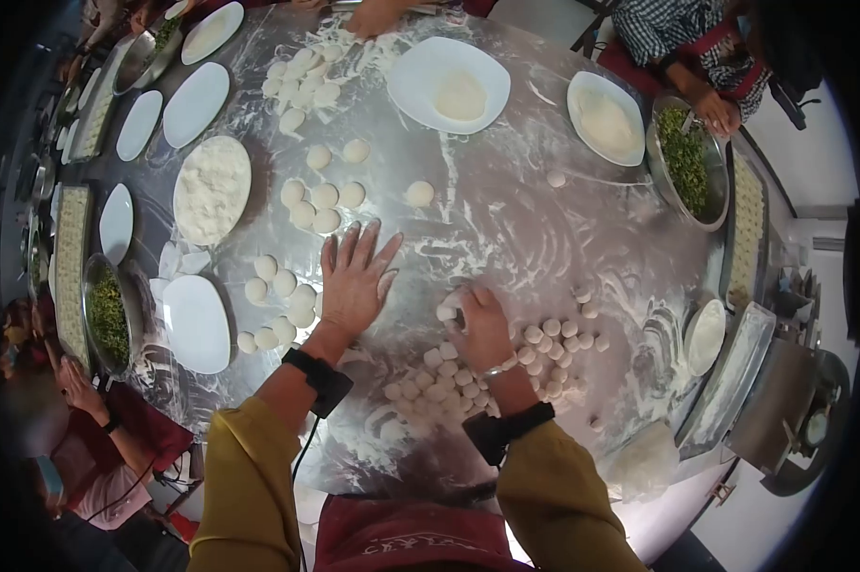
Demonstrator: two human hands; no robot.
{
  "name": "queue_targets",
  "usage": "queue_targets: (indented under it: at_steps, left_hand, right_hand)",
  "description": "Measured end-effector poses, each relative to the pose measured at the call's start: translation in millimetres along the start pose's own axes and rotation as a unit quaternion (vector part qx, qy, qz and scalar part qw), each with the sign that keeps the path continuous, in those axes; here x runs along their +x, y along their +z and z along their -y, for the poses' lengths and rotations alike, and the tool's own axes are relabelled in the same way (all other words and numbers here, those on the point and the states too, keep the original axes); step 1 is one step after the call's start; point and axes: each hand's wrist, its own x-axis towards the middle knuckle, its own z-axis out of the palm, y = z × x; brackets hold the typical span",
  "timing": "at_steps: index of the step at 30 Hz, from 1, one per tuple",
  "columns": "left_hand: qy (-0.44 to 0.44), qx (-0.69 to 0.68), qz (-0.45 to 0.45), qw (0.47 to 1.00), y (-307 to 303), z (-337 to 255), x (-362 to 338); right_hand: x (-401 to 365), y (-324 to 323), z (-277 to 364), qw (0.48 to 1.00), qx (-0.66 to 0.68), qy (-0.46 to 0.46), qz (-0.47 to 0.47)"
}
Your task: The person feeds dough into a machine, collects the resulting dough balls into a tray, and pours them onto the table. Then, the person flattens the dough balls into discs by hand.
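My left hand (354, 288) lies palm down over the steel table (392, 367), its fingers stretched and spread. Flattened dough rounds (301, 298) sit just left of it, and more dough rounds (325, 195) lie beyond its fingertips. My right hand (484, 334) is curled with thumb and fingers around a small dough piece (446, 312). Close below that hand is a heap of small cut dough pieces (439, 386), and to its right a group of small dough balls (554, 345).
A plate of flour (212, 191) stands left. White plates (197, 329) and bowls of green filling (685, 172) line both sides. Trays of dumplings (746, 224) stand at the edges. A co-worker's hand (373, 17) reaches in at the far side; other people sit around.
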Motion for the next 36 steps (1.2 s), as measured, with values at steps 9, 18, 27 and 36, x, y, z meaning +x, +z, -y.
queue_targets:
  at_steps: [9, 18, 27, 36]
  left_hand:
    - [-0.035, -0.052, -0.009, 0.998, -12.5, -22.0, 1.7]
    - [0.135, -0.087, 0.033, 0.986, 36.6, -96.0, 27.2]
    - [0.077, -0.053, 0.009, 0.996, 19.2, -44.5, 12.4]
    - [0.035, -0.024, -0.005, 0.999, 3.7, -5.2, -5.7]
  right_hand:
    - [1.0, 23.5, 13.7, 0.994, 0.071, 0.066, -0.046]
    - [-32.5, -24.5, 3.0, 0.998, -0.024, 0.008, 0.064]
    - [-36.5, 0.7, 8.4, 0.994, -0.007, 0.064, 0.093]
    - [-19.8, 0.4, 21.9, 0.997, -0.025, -0.016, 0.069]
